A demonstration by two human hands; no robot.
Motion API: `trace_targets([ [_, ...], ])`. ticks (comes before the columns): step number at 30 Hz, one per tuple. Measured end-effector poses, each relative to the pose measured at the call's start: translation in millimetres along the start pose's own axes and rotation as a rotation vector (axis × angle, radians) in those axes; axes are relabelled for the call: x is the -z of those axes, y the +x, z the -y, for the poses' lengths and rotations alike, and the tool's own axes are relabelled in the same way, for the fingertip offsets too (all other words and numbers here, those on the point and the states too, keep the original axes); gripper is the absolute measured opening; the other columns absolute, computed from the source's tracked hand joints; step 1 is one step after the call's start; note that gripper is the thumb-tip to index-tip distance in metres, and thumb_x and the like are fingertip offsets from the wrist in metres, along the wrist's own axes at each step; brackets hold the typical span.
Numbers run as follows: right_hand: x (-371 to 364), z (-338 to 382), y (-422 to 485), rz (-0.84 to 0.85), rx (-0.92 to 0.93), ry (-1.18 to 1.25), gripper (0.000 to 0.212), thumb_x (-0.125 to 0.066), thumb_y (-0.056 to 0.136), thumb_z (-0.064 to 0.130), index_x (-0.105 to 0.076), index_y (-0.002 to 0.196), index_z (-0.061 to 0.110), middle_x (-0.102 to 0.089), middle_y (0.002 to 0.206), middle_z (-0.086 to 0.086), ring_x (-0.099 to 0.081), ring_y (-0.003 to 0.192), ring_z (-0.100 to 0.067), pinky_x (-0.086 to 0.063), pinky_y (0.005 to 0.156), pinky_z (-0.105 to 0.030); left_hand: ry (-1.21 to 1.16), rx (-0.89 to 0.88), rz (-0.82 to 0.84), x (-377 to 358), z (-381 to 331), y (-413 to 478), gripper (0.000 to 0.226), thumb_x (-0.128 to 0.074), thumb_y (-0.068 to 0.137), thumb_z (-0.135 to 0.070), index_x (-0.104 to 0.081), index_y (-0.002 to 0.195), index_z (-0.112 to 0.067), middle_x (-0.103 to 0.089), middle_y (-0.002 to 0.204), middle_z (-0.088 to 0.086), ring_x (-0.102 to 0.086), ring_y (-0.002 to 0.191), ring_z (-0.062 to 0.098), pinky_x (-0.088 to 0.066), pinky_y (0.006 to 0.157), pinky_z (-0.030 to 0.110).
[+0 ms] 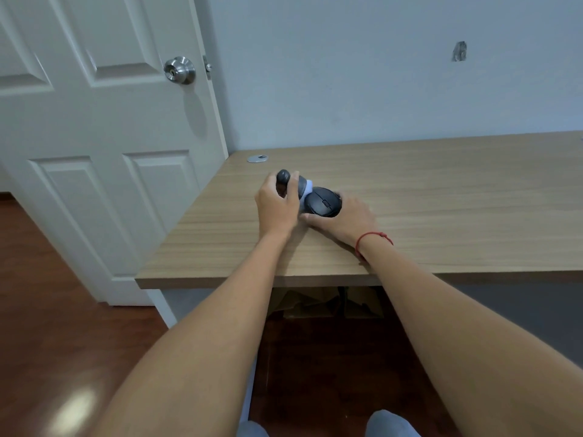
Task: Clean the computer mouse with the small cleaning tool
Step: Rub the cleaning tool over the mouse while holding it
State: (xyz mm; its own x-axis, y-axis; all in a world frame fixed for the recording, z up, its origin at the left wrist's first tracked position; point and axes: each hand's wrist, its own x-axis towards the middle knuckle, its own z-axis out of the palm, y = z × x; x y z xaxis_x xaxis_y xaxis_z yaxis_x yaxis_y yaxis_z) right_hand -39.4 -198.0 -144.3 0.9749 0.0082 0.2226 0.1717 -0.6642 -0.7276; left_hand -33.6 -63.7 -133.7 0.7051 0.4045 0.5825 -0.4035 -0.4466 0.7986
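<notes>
Two bare hands meet over the left part of the wooden table (410, 190), both arms reaching forward from the near edge. The left hand (277, 206) is curled around a small cleaning tool (291, 182), a dark grey body with a rounded knob at its far end and a pale bluish-white head at the other. That pale head touches the left side of the computer mouse (323, 201). The black mouse lies on the table with its top and scroll wheel facing up, and the right hand (345, 220) grips it from the near right side, thumb along its near edge and fingertips wrapped round the far side. A red string bracelet (372, 239) circles the right wrist. Toward the far left corner of the table sits a round silver cable grommet (257, 158), well apart from the hands. A white panelled door (94, 137) with a metal knob (179, 70) stands to the left, and reddish wooden floor (47, 310) shows below it
</notes>
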Motion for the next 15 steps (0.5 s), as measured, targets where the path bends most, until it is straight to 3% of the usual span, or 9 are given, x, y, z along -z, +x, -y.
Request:
trace_targets([
  [4, -1.4, 2.0, 2.7, -0.028, -0.024, -0.091, 0.071, -0.065, 0.053, 0.076, -0.064, 0.1, 0.023, -0.067, 0.095, 0.002, -0.062, 0.094, -0.023, -0.054, 0.081, -0.04, 0.025, -0.026, 0.027, -0.3, 2.6, 0.0, 0.036, -0.062, 0.087, -0.033, -0.046, 0.064, -0.01, -0.048, 0.058, -0.003, -0.044, 0.054, 0.009, -0.034, 0.051, 0.011],
  [9, 0.5, 0.6, 1.4, -0.018, -0.023, -0.116, 0.075, -0.07, 0.065, 0.066, -0.057, 0.119, 0.016, -0.063, 0.116, -0.004, -0.057, 0.111, -0.026, -0.049, 0.092, -0.039, 0.143, -0.036, 0.026, 2.2, 2.2, -1.5, 0.035, -0.062, 0.087, -0.024, -0.038, 0.062, -0.015, -0.038, 0.054, -0.01, -0.039, 0.056, 0.016, -0.032, 0.056, 0.023],
  [13, 0.2, 2.1, 0.6, -0.031, -0.039, -0.094, 0.066, -0.07, 0.058, 0.069, -0.062, 0.102, 0.02, -0.066, 0.1, 0.0, -0.061, 0.096, -0.023, -0.052, 0.083, -0.04, 0.051, -0.107, 0.042, 0.3, -4.2, -7.0, 0.042, -0.064, 0.087, -0.03, -0.044, 0.061, -0.003, -0.048, 0.053, 0.009, -0.043, 0.051, 0.019, -0.035, 0.049, 0.024],
  [15, -0.7, 2.3, 0.8, -0.046, -0.029, -0.085, 0.069, -0.068, 0.053, 0.074, -0.064, 0.096, 0.02, -0.066, 0.094, 0.0, -0.062, 0.091, -0.023, -0.052, 0.076, -0.038, 0.073, -0.119, 0.068, -1.4, -5.4, -7.5, 0.042, -0.064, 0.087, -0.029, -0.041, 0.059, -0.008, -0.046, 0.052, 0.004, -0.042, 0.052, 0.019, -0.034, 0.049, 0.022],
])
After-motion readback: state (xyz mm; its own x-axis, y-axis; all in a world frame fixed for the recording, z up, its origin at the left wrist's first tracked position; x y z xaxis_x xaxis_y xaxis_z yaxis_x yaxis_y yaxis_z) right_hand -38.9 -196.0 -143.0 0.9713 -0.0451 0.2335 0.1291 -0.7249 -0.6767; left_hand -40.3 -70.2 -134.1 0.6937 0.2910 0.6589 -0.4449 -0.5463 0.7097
